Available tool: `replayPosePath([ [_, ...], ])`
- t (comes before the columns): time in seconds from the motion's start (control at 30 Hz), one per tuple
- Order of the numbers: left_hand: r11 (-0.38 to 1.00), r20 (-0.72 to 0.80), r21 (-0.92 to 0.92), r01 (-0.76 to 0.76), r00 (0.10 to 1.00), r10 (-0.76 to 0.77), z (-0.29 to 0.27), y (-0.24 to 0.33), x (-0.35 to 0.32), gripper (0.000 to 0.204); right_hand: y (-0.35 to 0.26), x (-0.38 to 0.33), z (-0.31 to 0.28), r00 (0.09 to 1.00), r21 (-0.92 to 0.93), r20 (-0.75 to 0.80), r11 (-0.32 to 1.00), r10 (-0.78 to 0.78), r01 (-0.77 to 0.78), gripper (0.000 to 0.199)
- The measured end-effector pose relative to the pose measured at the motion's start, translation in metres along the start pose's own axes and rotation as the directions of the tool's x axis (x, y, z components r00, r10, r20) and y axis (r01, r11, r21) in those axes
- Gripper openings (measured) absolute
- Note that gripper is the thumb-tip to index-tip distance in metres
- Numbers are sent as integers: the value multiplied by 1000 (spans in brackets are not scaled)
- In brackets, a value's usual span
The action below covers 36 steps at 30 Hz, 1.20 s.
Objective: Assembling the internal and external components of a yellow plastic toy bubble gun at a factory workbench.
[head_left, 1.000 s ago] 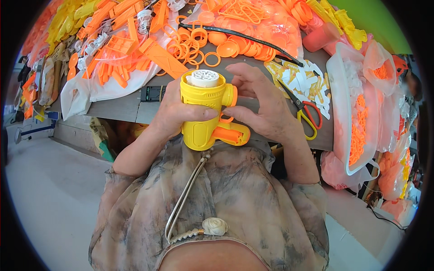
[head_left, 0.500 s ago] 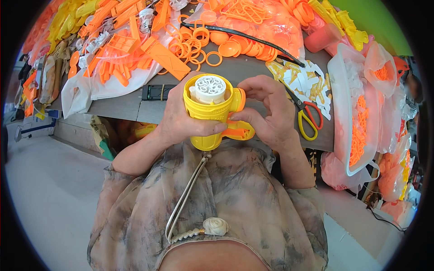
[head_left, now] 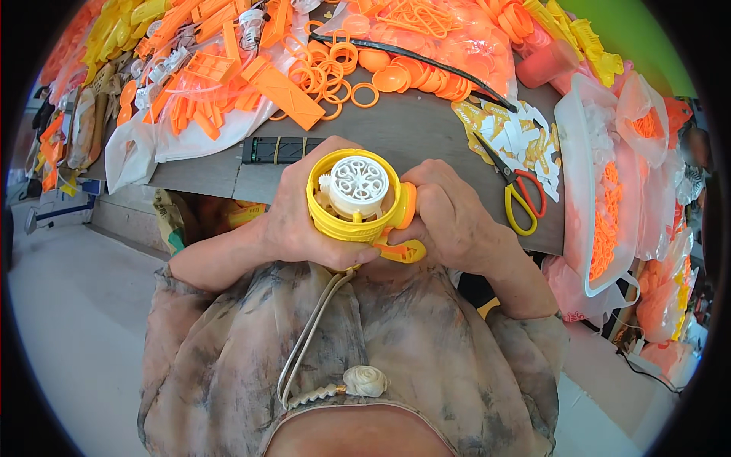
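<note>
Both my hands hold a yellow plastic toy body (head_left: 339, 221) in front of my chest, tipped so its round mouth faces the camera. Inside the mouth sits a white wheel-shaped insert (head_left: 358, 185) with a ring pattern. My left hand (head_left: 298, 212) wraps around the yellow body from the left. My right hand (head_left: 449, 217) grips its right side, where an orange ring (head_left: 409, 206) and an orange trigger piece (head_left: 403, 251) stick out.
The grey table (head_left: 411, 129) ahead carries loose orange rings (head_left: 335, 65), an orange block (head_left: 283, 90), bags of orange and yellow parts (head_left: 198, 68), a black bar (head_left: 278, 150) and yellow-and-red scissors (head_left: 518, 198). Clear bags of orange pieces (head_left: 609, 221) stand at the right.
The toy has been tilted toward the camera, so its white insert now faces up at me. Both hands stayed closed on it and sank slightly closer to my chest.
</note>
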State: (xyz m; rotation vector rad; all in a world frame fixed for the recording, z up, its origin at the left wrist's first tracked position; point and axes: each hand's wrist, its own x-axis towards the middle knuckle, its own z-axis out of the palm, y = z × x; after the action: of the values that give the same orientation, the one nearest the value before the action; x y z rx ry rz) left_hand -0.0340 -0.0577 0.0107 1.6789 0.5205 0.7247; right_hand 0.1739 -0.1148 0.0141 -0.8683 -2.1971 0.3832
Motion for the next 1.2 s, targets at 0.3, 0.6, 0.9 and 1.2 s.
replayPosePath([
  [0.3, 998, -75, -49, 35, 996, -39, -5, -1, 14, 71, 11, 15, -15, 997, -18, 58, 999, 48, -47, 40],
  [0.6, 990, 51, -122, 68, 997, -62, 8, -8, 15, 70, -9, 17, -18, 974, 43, 14, 973, 227, -227, 79],
  [0.9, 973, 168, -31, 227, 961, -219, 6, -9, 20, 67, -4, 1, 0, 885, 413, -89, 825, 457, -385, 65],
  [1.2, 931, 102, -240, 277, 960, -259, 7, -15, 21, 72, 9, 14, 5, 849, 513, -9, 731, 528, -449, 62],
])
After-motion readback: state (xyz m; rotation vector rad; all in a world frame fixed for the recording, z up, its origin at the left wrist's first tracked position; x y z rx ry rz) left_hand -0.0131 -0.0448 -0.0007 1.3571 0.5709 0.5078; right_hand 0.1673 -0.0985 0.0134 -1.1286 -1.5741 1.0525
